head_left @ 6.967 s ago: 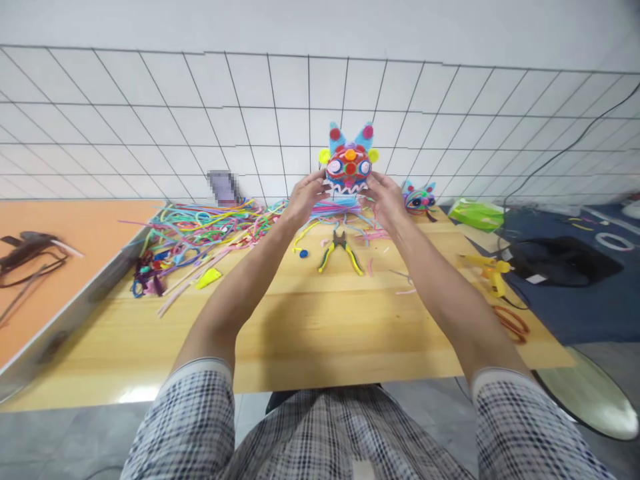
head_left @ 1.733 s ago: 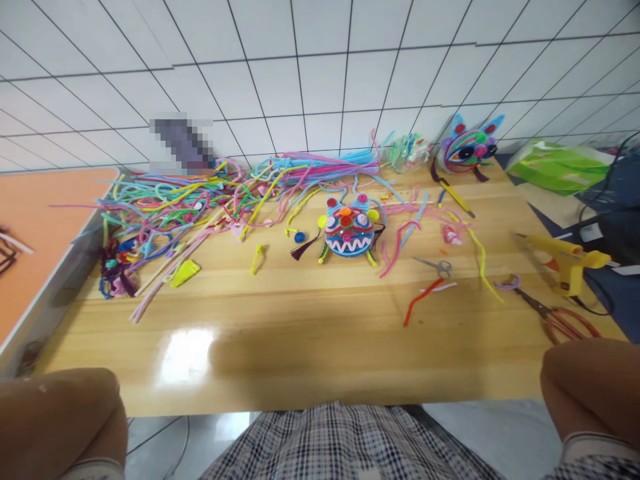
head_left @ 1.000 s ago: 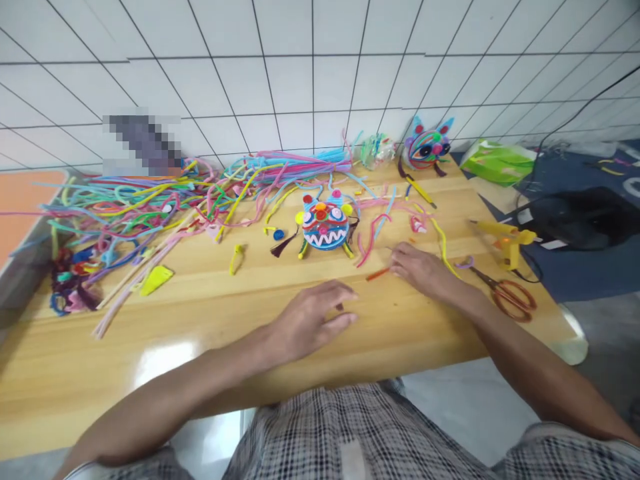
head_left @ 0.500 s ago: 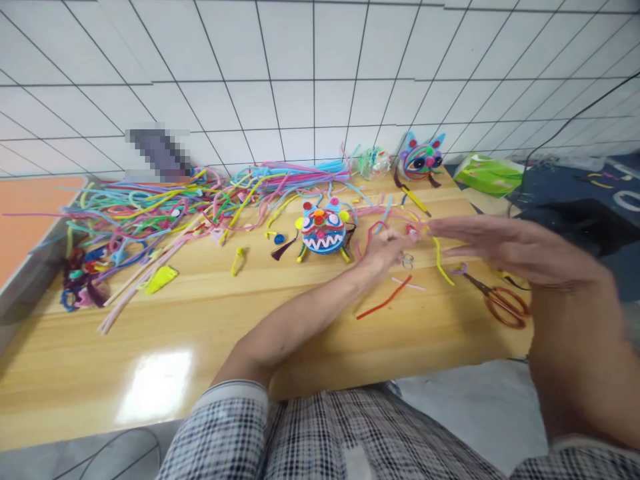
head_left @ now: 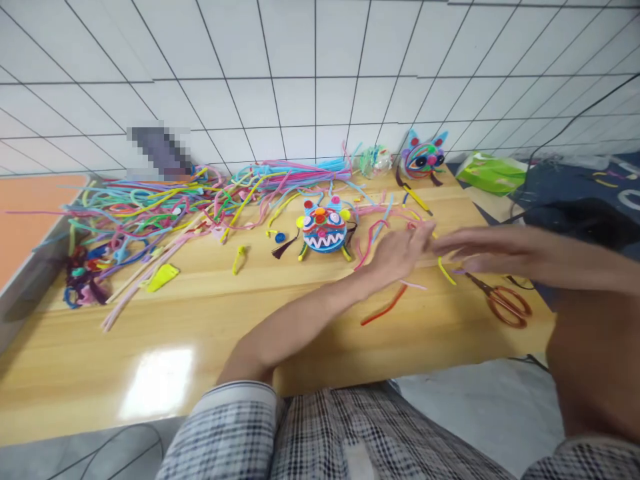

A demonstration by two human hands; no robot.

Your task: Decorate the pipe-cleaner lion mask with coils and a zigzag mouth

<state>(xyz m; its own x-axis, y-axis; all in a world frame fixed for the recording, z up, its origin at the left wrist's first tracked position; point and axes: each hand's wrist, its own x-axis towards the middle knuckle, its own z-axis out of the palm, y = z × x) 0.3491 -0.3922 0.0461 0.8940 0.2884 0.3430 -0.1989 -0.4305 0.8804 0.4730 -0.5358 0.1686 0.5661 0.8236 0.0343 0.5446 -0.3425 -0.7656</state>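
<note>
My left hand (head_left: 400, 255) is low over the table, its fingers drawn together and pointing right. Whatever its fingertips hold, if anything, is hidden. Facing it, my right hand (head_left: 505, 250) is stretched out, fingers long and a little apart, smeared by motion; I see nothing in it. Under and around the hands lie a yellow pipe cleaner (head_left: 447, 272), a red pipe cleaner (head_left: 384, 312) and a pink one (head_left: 369, 243). Scissors with orange handles (head_left: 507, 308) lie below my right hand. Left of my hands stands a blue toothed lion-like face (head_left: 325, 230) with tassels.
Heaped pipe cleaners (head_left: 150, 200) fill the back left, with a bundle (head_left: 300, 172) along the tiled wall. A second animal face (head_left: 424, 160), a yellow pen-like tool (head_left: 417, 199) and a green packet (head_left: 493, 175) are at the back right. A yellow-green piece (head_left: 163, 277) lies left.
My left hand has moved slightly right and down, covering the small ring-like pieces seen before. My right hand has shifted a little right, and its forearm has swung outward.
</note>
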